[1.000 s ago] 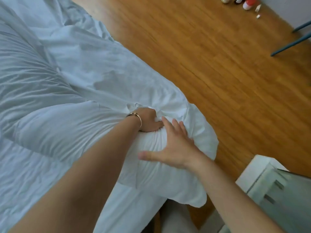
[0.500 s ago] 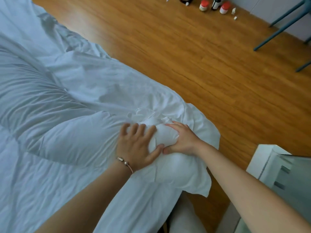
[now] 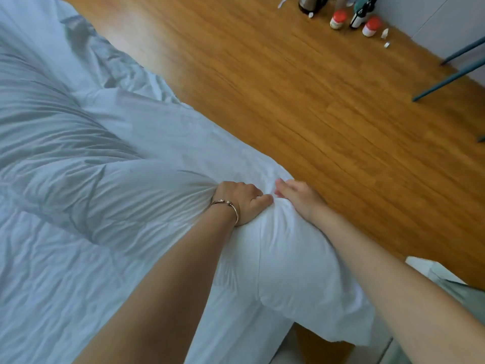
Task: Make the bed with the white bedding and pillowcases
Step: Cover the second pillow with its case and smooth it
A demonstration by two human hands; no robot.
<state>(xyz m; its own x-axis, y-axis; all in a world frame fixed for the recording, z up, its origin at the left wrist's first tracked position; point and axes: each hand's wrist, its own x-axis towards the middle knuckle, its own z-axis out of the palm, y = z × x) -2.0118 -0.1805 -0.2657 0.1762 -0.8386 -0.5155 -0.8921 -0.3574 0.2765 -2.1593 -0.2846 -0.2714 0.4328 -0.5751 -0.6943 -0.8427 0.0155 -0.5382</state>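
A white duvet (image 3: 105, 195) lies rumpled across the bed, its near corner bulging over the bed's edge as a stuffed white cover corner (image 3: 288, 264). My left hand (image 3: 240, 202), with a thin bracelet at the wrist, grips a bunched fold of the white cover where the creases gather. My right hand (image 3: 298, 197) rests on top of the corner bulge just to the right, fingers reaching forward onto the fabric; their tips are partly hidden in the folds.
Wooden floor (image 3: 328, 127) runs along the bed's right side. Several bottles and jars (image 3: 351, 18) stand on the floor at the far wall. Blue chair legs (image 3: 451, 77) are at the far right. A white and grey unit (image 3: 446, 282) sits at the lower right.
My left hand went from lying flat on the fabric to gripping a bunched fold. My right hand slid forward along the corner. The view shifted closer and to the right.
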